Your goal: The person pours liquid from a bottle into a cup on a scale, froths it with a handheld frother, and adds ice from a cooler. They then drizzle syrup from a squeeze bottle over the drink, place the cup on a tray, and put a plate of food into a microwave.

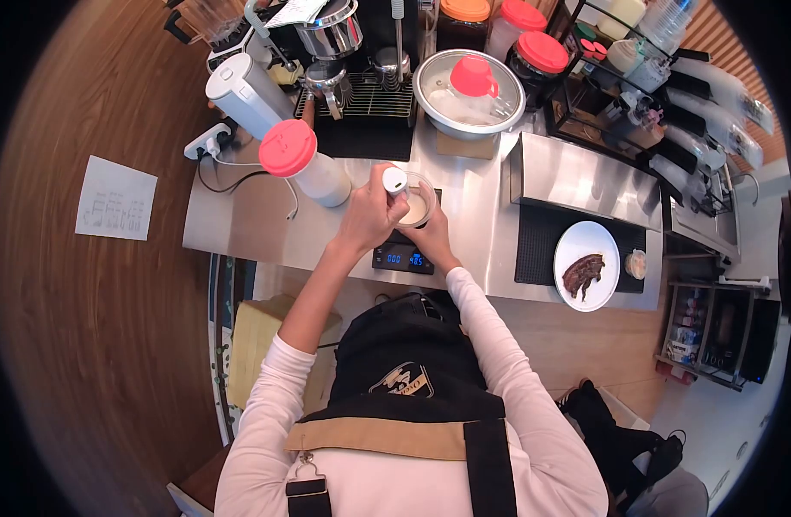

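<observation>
My left hand [366, 215] is closed around a white handheld milk frother [395, 179], held upright over a clear cup. The cup [423, 195] contains a pale, milky liquid. Its lower right side rests in the fingers of my right hand [433, 235]. Just below the cup is a black digital scale [404, 257] with a lit blue display. I cannot tell whether the cup touches the scale. To the left of my hands stands a clear jar [325, 181] with a red lid.
A coffee machine [361, 95] stands behind, beside a metal bowl [427, 79] holding a red cup [474, 76]. On the right, a white plate [563, 250] with dark food sits on a black mat [533, 250]. A white pitcher [249, 95] and cables [240, 183] are at the left.
</observation>
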Available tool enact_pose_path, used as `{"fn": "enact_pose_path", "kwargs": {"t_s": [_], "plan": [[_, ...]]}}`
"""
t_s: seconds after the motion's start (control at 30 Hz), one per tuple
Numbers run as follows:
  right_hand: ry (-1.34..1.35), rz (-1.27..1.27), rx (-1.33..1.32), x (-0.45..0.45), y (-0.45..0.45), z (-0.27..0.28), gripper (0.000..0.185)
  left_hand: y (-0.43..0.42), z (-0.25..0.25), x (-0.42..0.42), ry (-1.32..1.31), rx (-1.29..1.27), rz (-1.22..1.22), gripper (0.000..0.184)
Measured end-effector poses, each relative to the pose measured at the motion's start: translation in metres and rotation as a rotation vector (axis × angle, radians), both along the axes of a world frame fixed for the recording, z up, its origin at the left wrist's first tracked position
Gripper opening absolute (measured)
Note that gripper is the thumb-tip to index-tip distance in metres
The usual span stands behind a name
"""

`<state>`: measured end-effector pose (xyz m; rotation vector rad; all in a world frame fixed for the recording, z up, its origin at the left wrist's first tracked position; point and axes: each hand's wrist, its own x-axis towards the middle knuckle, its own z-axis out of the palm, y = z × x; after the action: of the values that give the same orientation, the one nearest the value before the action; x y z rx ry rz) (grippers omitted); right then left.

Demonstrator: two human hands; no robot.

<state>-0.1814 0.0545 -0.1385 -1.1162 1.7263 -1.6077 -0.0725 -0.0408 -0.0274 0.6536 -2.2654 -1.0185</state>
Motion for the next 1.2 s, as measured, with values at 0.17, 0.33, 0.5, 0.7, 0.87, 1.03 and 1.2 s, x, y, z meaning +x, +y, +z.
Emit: {"fn": "enact_pose_path", "kwargs": {"t_s": [0.17, 0.33, 0.5, 0.7, 0.87, 1.03, 1.2], "plan": [[0.003, -0.014, 0.025, 0.001, 0.001, 0.005, 0.093, 0.006, 0.002, -0.002, -0.025, 0.065, -0.023, 0.037], [0.039, -0.009, 0.016, 0.000, 0.002, 0.001, 0.092, 0.000, 0.002, 0.003, -0.039, 0.015, -0.025, 0.040], [0.037, 0.003, 0.007, -0.002, 0.001, -0.002, 0.090, 0.002, 0.010, 0.001, -0.009, 0.016, -0.052, 0.041], [0.068, -0.051, -0.038, 0.001, 0.000, 0.000, 0.081, -0.003, 0.017, 0.004, -0.086, 0.010, -0.054, 0.033], [0.063, -0.050, -0.018, 0.001, 0.001, 0.002, 0.080, -0.002, 0.012, 0.006, -0.043, 0.026, -0.079, 0.041], [0.042, -0.006, 0.016, -0.001, 0.001, -0.001, 0.089, -0.001, 0.011, 0.007, -0.017, 0.041, -0.077, 0.041], [0.059, -0.015, 0.004, -0.001, 0.001, -0.002, 0.088, -0.001, 0.005, 0.006, 0.026, 0.015, -0.067, 0.042]]}}
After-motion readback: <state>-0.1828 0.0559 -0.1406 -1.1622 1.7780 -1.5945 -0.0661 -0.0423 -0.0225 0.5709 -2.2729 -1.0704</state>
